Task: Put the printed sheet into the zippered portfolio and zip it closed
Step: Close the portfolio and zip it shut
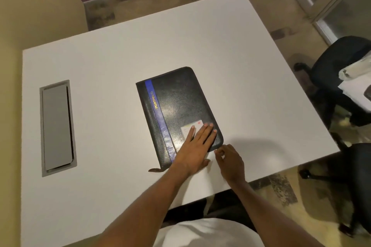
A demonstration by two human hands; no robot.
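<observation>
Left hand (195,144) is flat, fingers apart, on the shut portfolio (176,110) near the table's (120,46) front edge, right hand (228,159) pinched at its corner, presumably on the zip pull, so it could snag rounding that corner if yanked.

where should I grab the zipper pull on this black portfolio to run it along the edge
Pinch it at the near right corner of the portfolio, where the right hand already has its fingertips, coming from the table's near edge. The left hand lies flat on the cover, steadying it. The pull itself is too small to make out.
</observation>
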